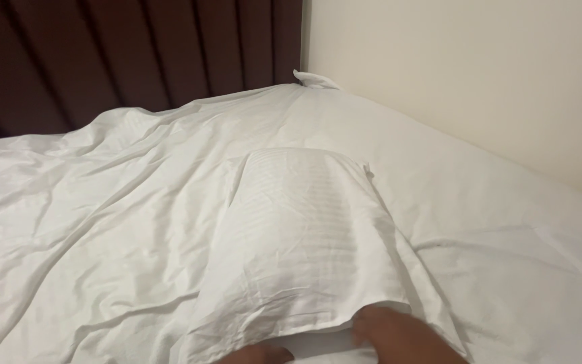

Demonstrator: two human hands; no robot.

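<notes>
A white striped pillowcase (304,243) lies lengthwise on a rumpled white sheet (102,222), its closed end pointing toward the dark padded headboard (122,54) and its open mouth at the near edge of the bed. The right hand (399,334) pinches the right corner of that opening, fingers curled over the hem. The left hand (257,354) shows only as a sliver at the bottom of the view, just beside the left of the opening; whether it grips the cloth or merely rests there cannot be told. The pillowcase looks puffed and rounded, as though filled, though what is inside is hidden. By its look it is light, soft and limp, likely to sag and slide easily over the sheet, with no risk of breaking. The firmest purchase seems to be the hemmed corners of the open end, one per hand. Beyond the pillowcase, a tuft of white fabric (314,79) pokes up where the headboard meets the cream wall (473,74).
</notes>
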